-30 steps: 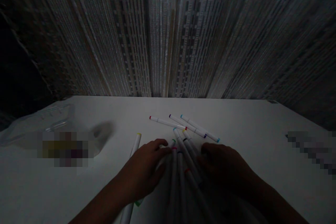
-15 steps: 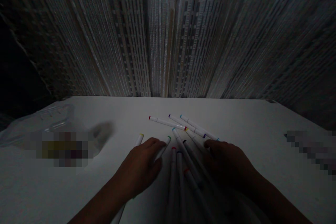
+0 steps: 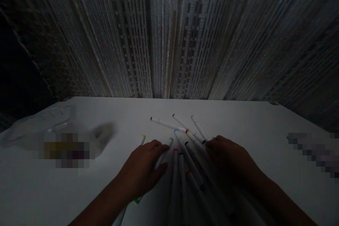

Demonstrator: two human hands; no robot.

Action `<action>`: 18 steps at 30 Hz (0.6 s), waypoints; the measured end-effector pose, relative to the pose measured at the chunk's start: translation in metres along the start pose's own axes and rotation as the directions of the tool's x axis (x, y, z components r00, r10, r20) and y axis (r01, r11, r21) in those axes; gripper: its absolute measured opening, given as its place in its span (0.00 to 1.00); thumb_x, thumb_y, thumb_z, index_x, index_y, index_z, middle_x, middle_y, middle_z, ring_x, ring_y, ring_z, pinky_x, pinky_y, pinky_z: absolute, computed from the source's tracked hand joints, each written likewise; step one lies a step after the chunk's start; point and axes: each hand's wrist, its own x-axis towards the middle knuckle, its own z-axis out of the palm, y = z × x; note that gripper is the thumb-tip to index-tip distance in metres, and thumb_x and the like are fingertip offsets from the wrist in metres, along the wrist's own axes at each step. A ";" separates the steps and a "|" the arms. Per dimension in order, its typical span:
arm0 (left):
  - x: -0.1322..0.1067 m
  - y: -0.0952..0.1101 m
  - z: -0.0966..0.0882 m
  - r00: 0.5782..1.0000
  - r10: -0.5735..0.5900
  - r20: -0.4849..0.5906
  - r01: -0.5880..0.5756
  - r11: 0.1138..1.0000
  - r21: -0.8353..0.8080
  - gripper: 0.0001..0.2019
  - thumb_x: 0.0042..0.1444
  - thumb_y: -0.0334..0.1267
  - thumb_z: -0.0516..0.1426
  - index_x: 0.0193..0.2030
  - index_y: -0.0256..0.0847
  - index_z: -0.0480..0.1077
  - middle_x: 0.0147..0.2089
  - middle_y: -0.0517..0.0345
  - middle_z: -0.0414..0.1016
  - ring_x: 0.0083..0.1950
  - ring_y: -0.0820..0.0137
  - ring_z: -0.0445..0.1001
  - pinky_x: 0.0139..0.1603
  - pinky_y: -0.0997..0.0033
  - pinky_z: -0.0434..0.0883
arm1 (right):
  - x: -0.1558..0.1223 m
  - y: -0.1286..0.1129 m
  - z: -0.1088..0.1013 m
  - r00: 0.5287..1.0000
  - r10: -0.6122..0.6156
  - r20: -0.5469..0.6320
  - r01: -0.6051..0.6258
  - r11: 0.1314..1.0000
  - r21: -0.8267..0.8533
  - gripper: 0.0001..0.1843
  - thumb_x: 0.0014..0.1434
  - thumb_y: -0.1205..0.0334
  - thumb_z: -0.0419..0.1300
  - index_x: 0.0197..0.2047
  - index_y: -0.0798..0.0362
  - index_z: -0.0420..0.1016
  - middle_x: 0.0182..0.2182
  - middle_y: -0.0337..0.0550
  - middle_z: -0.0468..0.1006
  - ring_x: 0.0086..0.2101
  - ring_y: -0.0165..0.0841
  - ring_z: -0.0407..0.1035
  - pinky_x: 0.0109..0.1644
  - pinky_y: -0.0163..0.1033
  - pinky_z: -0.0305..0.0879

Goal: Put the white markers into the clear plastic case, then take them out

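My left hand [image 3: 148,166] lies over a white marker with green ends [image 3: 171,140], its thumb and index finger apart and the marker passing beneath. A yellow-ended marker [image 3: 142,139] runs under the same hand and forearm. My right hand [image 3: 230,157] has its fingers curled at the near end of a light-blue-ended marker [image 3: 198,126]; that end is hidden by the fingertips. A purple-ended marker [image 3: 182,123] reaches to the same fingertips. Between my hands several white markers fan out, among them a pink-ended one [image 3: 174,176] and an orange-ended one [image 3: 194,183].
A red-ended marker [image 3: 168,124] lies across the far side of the pile. On the left of the white table [image 3: 127,109] stands a clear plastic case [image 3: 42,123], partly pixelated. A blurred-out item [image 3: 315,148] lies at the right. A striped curtain [image 3: 169,42] hangs behind.
The light-blue-ended marker has turned, its far end shifting right and its near end now at my right fingers. The purple-ended marker moved slightly. My left thumb reaches further out.
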 end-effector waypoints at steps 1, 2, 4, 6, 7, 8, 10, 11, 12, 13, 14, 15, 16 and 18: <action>0.000 0.001 0.000 1.000 -0.004 0.010 0.004 1.000 0.005 0.18 0.54 0.36 0.52 0.52 0.47 0.62 0.46 0.56 0.68 0.43 0.62 0.68 0.44 0.59 0.66 | -0.001 -0.001 -0.001 1.000 -0.001 0.005 0.001 1.000 -0.005 0.14 0.58 0.63 0.45 0.35 0.53 0.72 0.34 0.46 0.72 0.32 0.32 0.67 0.30 0.33 0.57; 0.000 0.001 -0.001 1.000 -0.009 0.019 0.009 1.000 0.012 0.18 0.54 0.36 0.52 0.53 0.48 0.62 0.45 0.57 0.68 0.43 0.62 0.68 0.44 0.60 0.66 | -0.002 -0.001 -0.002 1.000 0.004 0.010 -0.004 1.000 -0.016 0.14 0.58 0.62 0.45 0.32 0.53 0.72 0.32 0.46 0.73 0.29 0.31 0.67 0.29 0.33 0.56; 0.000 0.001 -0.001 0.999 -0.017 0.033 0.016 0.999 0.029 0.18 0.54 0.36 0.52 0.53 0.48 0.62 0.43 0.56 0.68 0.42 0.62 0.68 0.43 0.60 0.66 | -0.004 -0.003 -0.004 0.999 0.025 0.023 -0.024 0.999 -0.045 0.15 0.58 0.61 0.46 0.29 0.54 0.71 0.27 0.45 0.73 0.26 0.31 0.66 0.26 0.33 0.52; 0.000 0.001 -0.001 0.999 -0.019 0.044 0.018 0.999 0.038 0.18 0.54 0.36 0.52 0.52 0.48 0.62 0.41 0.56 0.69 0.41 0.62 0.68 0.42 0.60 0.66 | -0.005 -0.004 -0.005 0.999 0.037 0.035 -0.035 0.998 -0.057 0.15 0.58 0.60 0.46 0.27 0.54 0.70 0.24 0.44 0.72 0.24 0.31 0.65 0.25 0.34 0.50; 0.000 0.001 -0.001 0.999 -0.020 0.042 0.019 0.999 0.040 0.18 0.54 0.36 0.52 0.52 0.47 0.62 0.41 0.56 0.69 0.41 0.62 0.68 0.42 0.60 0.65 | -0.005 -0.004 -0.005 0.999 0.039 0.034 -0.038 0.998 -0.051 0.14 0.57 0.60 0.47 0.27 0.54 0.70 0.24 0.45 0.72 0.24 0.31 0.65 0.25 0.34 0.50; 0.000 0.001 -0.001 0.999 -0.019 0.040 0.017 0.999 0.039 0.17 0.54 0.36 0.52 0.52 0.47 0.62 0.41 0.56 0.69 0.41 0.62 0.68 0.42 0.60 0.65 | -0.005 -0.004 -0.004 0.999 0.037 0.021 -0.036 0.999 -0.035 0.13 0.57 0.60 0.47 0.28 0.54 0.70 0.25 0.45 0.72 0.24 0.31 0.65 0.25 0.33 0.51; 0.000 0.001 0.000 0.999 -0.017 0.035 0.016 0.999 0.036 0.17 0.54 0.36 0.52 0.52 0.47 0.62 0.40 0.56 0.69 0.40 0.63 0.68 0.41 0.60 0.65 | -0.004 -0.004 0.001 0.999 0.014 -0.035 -0.014 1.000 0.018 0.11 0.56 0.61 0.48 0.32 0.53 0.70 0.28 0.44 0.73 0.25 0.30 0.66 0.26 0.33 0.52; 0.000 0.002 0.000 0.999 -0.015 0.035 0.014 0.999 0.037 0.17 0.54 0.36 0.52 0.52 0.47 0.62 0.39 0.57 0.69 0.40 0.63 0.68 0.41 0.60 0.65 | -0.004 -0.003 0.004 0.998 -0.005 -0.064 0.008 0.999 0.048 0.11 0.56 0.62 0.48 0.35 0.53 0.71 0.30 0.44 0.73 0.26 0.29 0.67 0.26 0.33 0.53; 0.000 0.002 0.000 0.999 -0.013 0.039 0.012 0.999 0.038 0.17 0.54 0.36 0.52 0.52 0.47 0.62 0.39 0.57 0.69 0.39 0.63 0.68 0.40 0.60 0.65 | -0.003 -0.002 0.006 0.996 -0.026 -0.088 0.033 0.997 0.072 0.12 0.55 0.63 0.48 0.38 0.51 0.71 0.32 0.44 0.74 0.27 0.29 0.67 0.27 0.32 0.55; 0.000 0.002 0.000 0.999 -0.011 0.044 0.010 0.999 0.039 0.17 0.54 0.36 0.51 0.52 0.47 0.62 0.38 0.57 0.69 0.39 0.63 0.68 0.40 0.60 0.65 | -0.002 -0.001 0.008 0.994 -0.044 -0.102 0.053 0.995 0.085 0.13 0.55 0.64 0.48 0.41 0.50 0.70 0.33 0.43 0.74 0.28 0.29 0.68 0.29 0.32 0.56; 0.000 0.003 -0.001 0.999 -0.011 0.046 0.009 0.999 0.042 0.16 0.54 0.36 0.51 0.51 0.46 0.63 0.38 0.56 0.68 0.38 0.63 0.68 0.39 0.60 0.65 | -0.001 0.000 0.009 0.993 -0.051 -0.102 0.060 0.995 0.085 0.14 0.55 0.64 0.48 0.42 0.49 0.70 0.33 0.43 0.74 0.29 0.30 0.68 0.30 0.33 0.57; 0.001 0.003 -0.001 0.999 -0.013 0.048 0.011 0.999 0.045 0.16 0.54 0.36 0.51 0.51 0.46 0.63 0.37 0.56 0.68 0.38 0.63 0.68 0.39 0.60 0.65 | -0.001 0.000 0.010 0.995 -0.047 -0.091 0.054 0.996 0.073 0.14 0.55 0.64 0.48 0.42 0.48 0.70 0.33 0.43 0.74 0.30 0.31 0.69 0.30 0.33 0.57; 0.001 0.003 -0.001 0.999 -0.016 0.052 0.013 0.999 0.046 0.16 0.54 0.36 0.51 0.51 0.46 0.63 0.37 0.56 0.68 0.38 0.63 0.68 0.39 0.60 0.65 | -0.001 0.001 0.009 0.997 -0.034 -0.070 0.038 0.998 0.052 0.14 0.54 0.65 0.49 0.42 0.48 0.71 0.32 0.43 0.75 0.30 0.32 0.69 0.31 0.34 0.58; 0.001 0.004 -0.002 0.998 -0.020 0.051 0.018 0.999 0.044 0.16 0.54 0.36 0.51 0.51 0.45 0.63 0.37 0.56 0.68 0.37 0.63 0.67 0.39 0.60 0.65 | -0.001 0.003 0.005 1.000 -0.004 -0.029 0.004 1.000 0.001 0.13 0.53 0.66 0.49 0.39 0.50 0.72 0.32 0.44 0.75 0.32 0.34 0.70 0.31 0.35 0.58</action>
